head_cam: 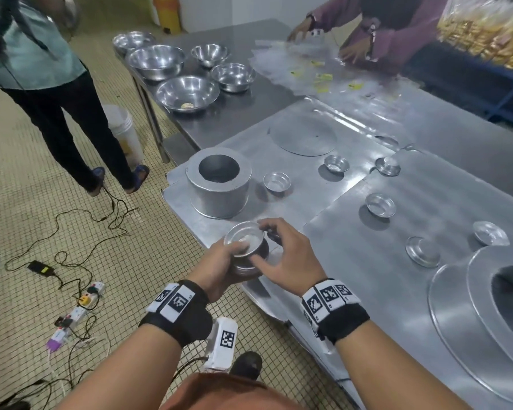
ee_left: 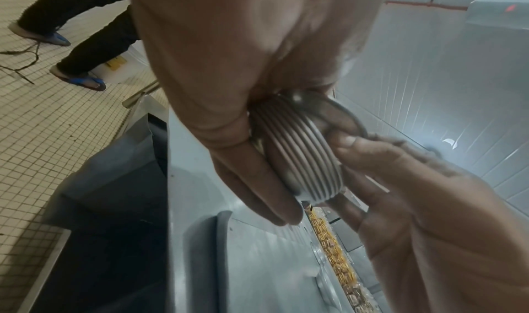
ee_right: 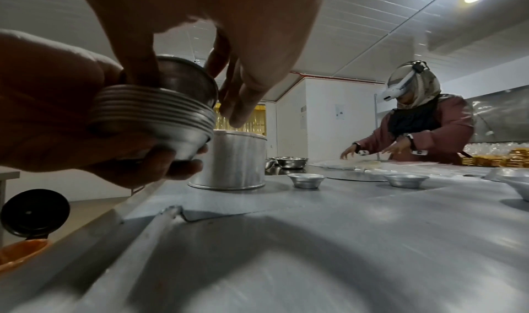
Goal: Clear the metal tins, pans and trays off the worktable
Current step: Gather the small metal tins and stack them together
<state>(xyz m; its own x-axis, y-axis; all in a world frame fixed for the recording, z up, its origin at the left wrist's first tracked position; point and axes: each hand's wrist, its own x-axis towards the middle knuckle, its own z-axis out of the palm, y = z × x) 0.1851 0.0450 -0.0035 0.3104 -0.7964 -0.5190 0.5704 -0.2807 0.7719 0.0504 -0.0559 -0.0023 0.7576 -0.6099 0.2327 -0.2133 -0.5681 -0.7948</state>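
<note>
My left hand (head_cam: 222,261) grips a stack of nested small metal tins (head_cam: 245,247) above the near left edge of the worktable (head_cam: 353,247). Its ribbed rims show in the left wrist view as the stack (ee_left: 303,157). My right hand (head_cam: 267,241) pinches the top tin (ee_right: 186,80) by its rim, thumb in front and fingers behind. Several loose small tins stand on the table, among them one tin (head_cam: 277,182) and another tin (head_cam: 380,205). A tall ring pan (head_cam: 219,186) stands just beyond my hands. A wide ring pan (head_cam: 456,315) lies at the right.
A flat round disc (head_cam: 304,134) lies on the far tray. Steel bowls (head_cam: 187,93) crowd the far table. One person (head_cam: 376,34) works across it, and another person (head_cam: 57,84) stands on the tiled floor at the left, near cables (head_cam: 71,276) and a white bucket (head_cam: 125,134).
</note>
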